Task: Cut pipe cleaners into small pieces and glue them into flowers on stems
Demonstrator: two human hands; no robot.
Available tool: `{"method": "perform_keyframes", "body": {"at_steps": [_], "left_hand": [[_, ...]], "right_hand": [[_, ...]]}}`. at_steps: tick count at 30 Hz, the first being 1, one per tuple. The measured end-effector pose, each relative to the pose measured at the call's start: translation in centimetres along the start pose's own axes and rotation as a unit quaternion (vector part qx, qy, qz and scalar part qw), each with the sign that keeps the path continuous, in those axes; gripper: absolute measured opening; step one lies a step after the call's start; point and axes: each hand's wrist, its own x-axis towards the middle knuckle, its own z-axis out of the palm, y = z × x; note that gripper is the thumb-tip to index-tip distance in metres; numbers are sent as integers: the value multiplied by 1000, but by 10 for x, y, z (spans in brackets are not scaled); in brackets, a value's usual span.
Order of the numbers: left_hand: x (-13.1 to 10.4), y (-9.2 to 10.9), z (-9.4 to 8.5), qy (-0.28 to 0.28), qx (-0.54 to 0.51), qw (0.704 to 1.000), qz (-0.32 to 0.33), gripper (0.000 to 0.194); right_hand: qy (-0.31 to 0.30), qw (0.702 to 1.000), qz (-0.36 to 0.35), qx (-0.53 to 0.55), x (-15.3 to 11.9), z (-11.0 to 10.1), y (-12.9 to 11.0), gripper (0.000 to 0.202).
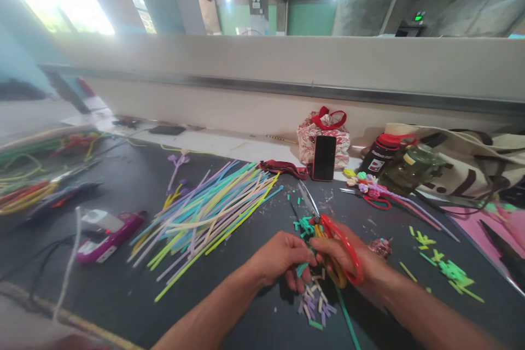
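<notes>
My right hand (344,249) is closed around a pair of scissors with red and yellow handles (353,262); the blades (308,199) point away from me. Just left of it, my left hand (283,257) pinches a teal pipe cleaner piece (302,269), and the two hands' fingertips almost meet. A long teal pipe cleaner (348,317) runs toward me from beneath my right hand. Short teal pieces (304,226) are heaped beyond my fingers. Below the hands lies a pile of cut purple and cream pieces (314,303).
Long multicoloured pipe cleaners (213,208) spread to the left, beside a magenta glue gun (109,240). Short green pieces (455,273) lie right. Behind are a phone (324,158), a patterned bag (305,142), a black bottle (379,156) and pipe cleaner flowers (371,186).
</notes>
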Motion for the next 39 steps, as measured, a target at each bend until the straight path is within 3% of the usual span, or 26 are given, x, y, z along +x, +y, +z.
{"method": "perform_keyframes", "body": {"at_steps": [6, 14, 18, 21, 30, 39], "left_hand": [[-2, -2, -1, 7, 32, 999, 3, 23], [0, -3, -2, 17, 29, 999, 8, 25], [0, -2, -7, -14, -22, 1000, -3, 39], [-2, 1, -11, -8, -33, 999, -26, 48], [-7, -1, -7, -26, 5, 999, -34, 19], [-1, -2, -19, 82, -8, 996, 39, 18]], "right_hand": [[-34, 999, 2, 0, 10, 3, 8, 17], [-45, 999, 24, -2, 13, -3, 2, 41], [-33, 999, 26, -4, 15, -5, 0, 42], [-11, 1000, 22, -9, 14, -8, -3, 40], [22, 999, 12, -41, 15, -11, -1, 38], [74, 993, -11, -93, -8, -9, -5, 38]]}}
